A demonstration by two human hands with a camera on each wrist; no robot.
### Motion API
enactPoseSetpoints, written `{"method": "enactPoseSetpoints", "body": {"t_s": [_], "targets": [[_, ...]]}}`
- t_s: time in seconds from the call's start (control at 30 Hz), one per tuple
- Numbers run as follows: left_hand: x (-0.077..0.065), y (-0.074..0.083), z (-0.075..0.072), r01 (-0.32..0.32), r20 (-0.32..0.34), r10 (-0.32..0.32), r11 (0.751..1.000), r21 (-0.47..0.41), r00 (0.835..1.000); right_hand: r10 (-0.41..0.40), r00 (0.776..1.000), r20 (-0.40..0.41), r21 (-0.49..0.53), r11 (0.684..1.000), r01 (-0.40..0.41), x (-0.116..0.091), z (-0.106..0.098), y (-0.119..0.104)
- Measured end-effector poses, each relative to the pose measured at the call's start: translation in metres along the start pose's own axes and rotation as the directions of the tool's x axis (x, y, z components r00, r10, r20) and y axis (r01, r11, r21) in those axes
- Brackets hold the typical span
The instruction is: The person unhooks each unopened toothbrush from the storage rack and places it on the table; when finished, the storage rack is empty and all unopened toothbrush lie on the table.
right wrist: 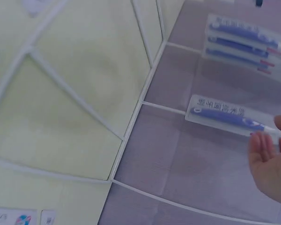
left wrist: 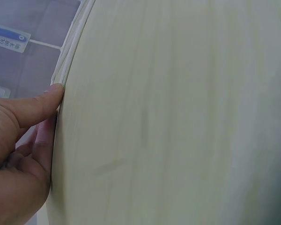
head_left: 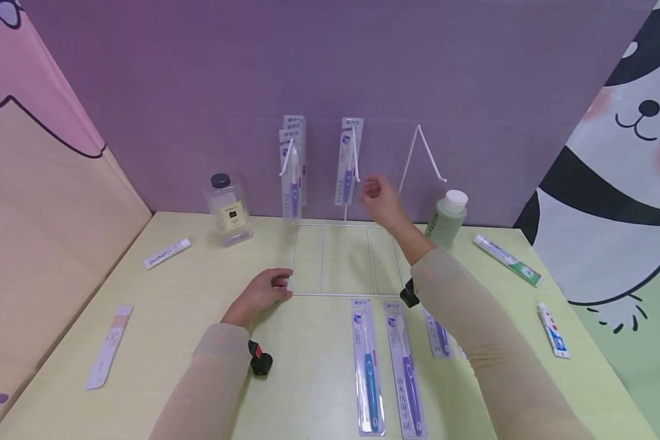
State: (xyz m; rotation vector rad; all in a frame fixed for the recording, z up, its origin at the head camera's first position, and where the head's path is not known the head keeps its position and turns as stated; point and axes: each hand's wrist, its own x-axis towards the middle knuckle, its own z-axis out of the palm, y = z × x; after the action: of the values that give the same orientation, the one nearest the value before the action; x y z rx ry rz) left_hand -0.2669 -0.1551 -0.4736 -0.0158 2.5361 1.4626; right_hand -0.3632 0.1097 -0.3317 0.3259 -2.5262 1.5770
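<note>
A white wire rack (head_left: pixel 348 295) lies with its grid base on the table, its hooked arms rising at the back. My left hand (head_left: pixel 265 289) holds the front left corner of that base; in the left wrist view the thumb (left wrist: pixel 49 101) presses on the wire. My right hand (head_left: pixel 382 198) hovers beside the middle hook (head_left: pixel 355 156), fingers loosely bent and nothing between them. From this hook hang packaged toothbrushes (head_left: pixel 345 165). Several more toothbrush packs (head_left: pixel 293 177) hang on the left hook. The right hook (head_left: pixel 431 153) carries nothing.
Toothbrush packs, one blue (head_left: pixel 370 373) and one purple (head_left: pixel 407 379), lie in front of the rack, with others partly under my right sleeve. A clear bottle (head_left: pixel 229 211) stands at left, a green bottle (head_left: pixel 447 219) at right. Toothpaste tubes (head_left: pixel 508 261) lie along the right side.
</note>
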Motion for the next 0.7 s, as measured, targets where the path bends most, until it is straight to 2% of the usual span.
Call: {"method": "enactPoseSetpoints", "body": {"t_s": [0.13, 0.23, 0.47, 0.7], "targets": [[0.0, 0.0, 0.001, 0.0, -0.002, 0.0, 1.0, -0.001, 1.0, -0.037, 0.987, -0.156, 0.038, 0.998, 0.044, 0.027, 0.006, -0.005], [0.0, -0.001, 0.001, -0.011, -0.003, 0.011, 1.0, 0.002, 1.0, -0.042, 0.978, -0.205, 0.046, 0.998, 0.052, 0.039, 0.009, -0.009], [0.001, -0.002, 0.003, -0.005, -0.012, 0.005, 1.0, 0.009, 1.0, -0.011, 0.978, -0.209, 0.096, 0.995, 0.031, 0.052, 0.021, -0.018], [-0.001, -0.001, 0.002, -0.024, -0.01, 0.024, 1.0, -0.002, 1.0, -0.101, 0.96, -0.262, 0.054, 0.991, 0.119, 0.049, 0.033, -0.021]]}}
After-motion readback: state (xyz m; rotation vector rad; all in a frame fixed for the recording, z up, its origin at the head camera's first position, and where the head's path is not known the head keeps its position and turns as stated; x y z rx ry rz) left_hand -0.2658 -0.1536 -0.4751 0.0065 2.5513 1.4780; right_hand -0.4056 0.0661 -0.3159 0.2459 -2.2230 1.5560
